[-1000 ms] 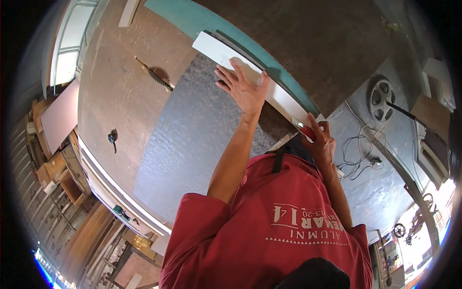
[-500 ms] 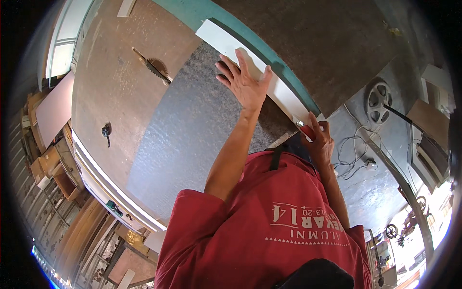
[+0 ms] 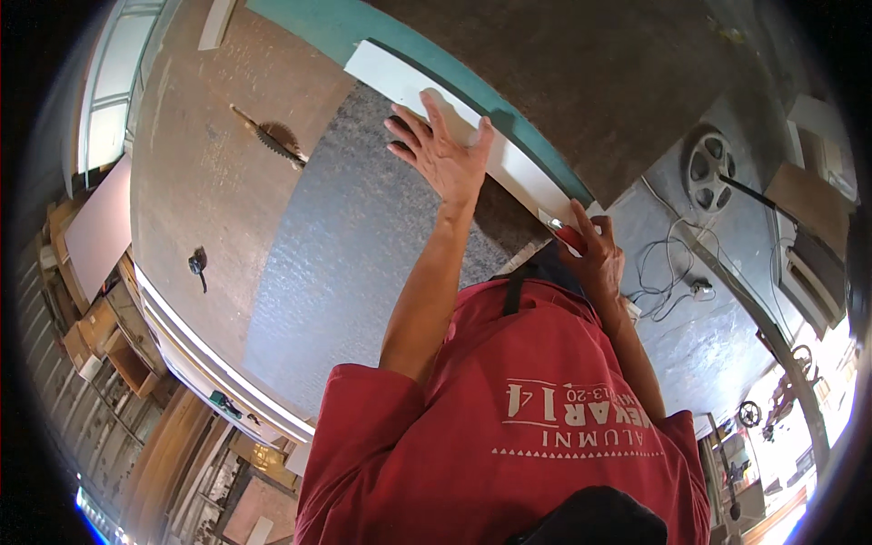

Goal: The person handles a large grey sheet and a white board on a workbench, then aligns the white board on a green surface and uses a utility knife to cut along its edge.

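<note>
A long white board strip (image 3: 527,173) lies slantwise across the table, from far left to near right. My left hand (image 3: 447,159) rests on its near edge with fingers spread, thumb and index finger over the white face and the other fingertips over the grey mottled sheet (image 3: 318,200). At the strip's right end, my right hand (image 3: 595,250) is closed around a red utility knife (image 3: 569,238). Its short metal tip points left, close to the strip's near edge. My fingers partly cover the knife, and I cannot tell if its tip touches the board.
A circular saw blade (image 3: 277,141) sits at the table slot on the left, beyond a small black object (image 3: 197,263). A teal strip (image 3: 490,100) runs along the white board's far side. To the right are a spoked handwheel (image 3: 708,173) and a loose grey cable (image 3: 663,272).
The whole view has shifted slightly, so the strip and both hands appear a little further left. My hands keep nearly the same places on the strip.
</note>
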### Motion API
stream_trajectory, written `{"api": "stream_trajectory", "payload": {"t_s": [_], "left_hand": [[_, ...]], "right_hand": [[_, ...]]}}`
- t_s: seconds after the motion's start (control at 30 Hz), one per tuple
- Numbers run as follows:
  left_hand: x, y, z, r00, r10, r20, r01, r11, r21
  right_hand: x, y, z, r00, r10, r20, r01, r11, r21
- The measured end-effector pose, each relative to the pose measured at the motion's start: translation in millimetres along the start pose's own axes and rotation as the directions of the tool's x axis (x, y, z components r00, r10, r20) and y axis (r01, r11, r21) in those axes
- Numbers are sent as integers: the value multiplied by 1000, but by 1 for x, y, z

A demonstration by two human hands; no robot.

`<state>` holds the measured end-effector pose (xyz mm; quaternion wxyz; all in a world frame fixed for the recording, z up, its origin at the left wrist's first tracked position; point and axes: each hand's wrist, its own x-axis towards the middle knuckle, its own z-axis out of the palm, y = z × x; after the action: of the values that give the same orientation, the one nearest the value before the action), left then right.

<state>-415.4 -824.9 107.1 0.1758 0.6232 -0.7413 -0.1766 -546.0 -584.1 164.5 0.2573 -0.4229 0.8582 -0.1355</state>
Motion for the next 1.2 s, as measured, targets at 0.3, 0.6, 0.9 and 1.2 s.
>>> {"api": "stream_trajectory", "payload": {"t_s": [0.3,0.6,0.9,1.2], "left_hand": [[2,-5,5,1000,31,-5,-31,999,36],[1,-6,4,999,49,15,-50,996,71],[1,-4,2,998,15,60,-19,998,61],[1,-5,4,998,49,27,-51,994,94]], "right_hand": [[1,0,-6,1000,16,26,-18,998,63],[3,-2,-8,1000,20,17,-21,998,63],[3,-1,-10,997,4,71,-10,997,80],[4,-5,-14,994,35,103,-43,996,79]]}}
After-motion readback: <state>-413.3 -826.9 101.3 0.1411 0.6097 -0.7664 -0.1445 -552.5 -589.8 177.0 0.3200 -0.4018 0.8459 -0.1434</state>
